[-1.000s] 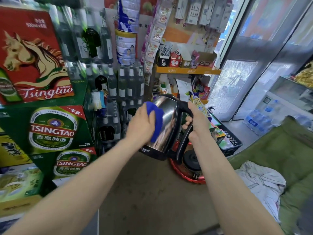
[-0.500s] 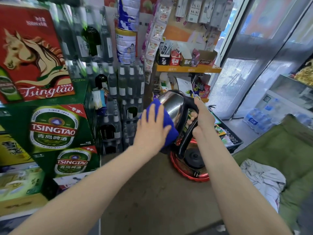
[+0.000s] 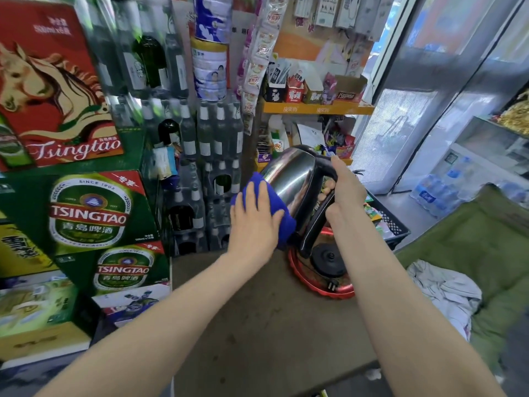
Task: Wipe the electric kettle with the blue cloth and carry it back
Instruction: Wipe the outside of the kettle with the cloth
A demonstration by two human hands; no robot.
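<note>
A shiny steel electric kettle [image 3: 292,179] with a black handle hangs tilted in the air over a brown table [image 3: 257,325]. My right hand [image 3: 345,187] is closed around the handle. My left hand [image 3: 254,219] lies flat on a blue cloth [image 3: 284,224], pressing it against the kettle's lower left side. The cloth hides the kettle's lower body. Below, the kettle's black base [image 3: 329,259] sits on a red round tray [image 3: 323,290], with its plug lying on the tray.
Green and red beer cartons [image 3: 91,213] are stacked at the left beside shrink-wrapped bottles [image 3: 206,156]. An orange shelf [image 3: 317,110] holds snack boxes behind. A black crate [image 3: 392,224], a green cushion [image 3: 472,247] and a white rag [image 3: 446,293] lie at the right.
My left hand with the blue cloth has slid from the kettle's upper side down to its lower side. The kettle has risen slightly and tilted more.
</note>
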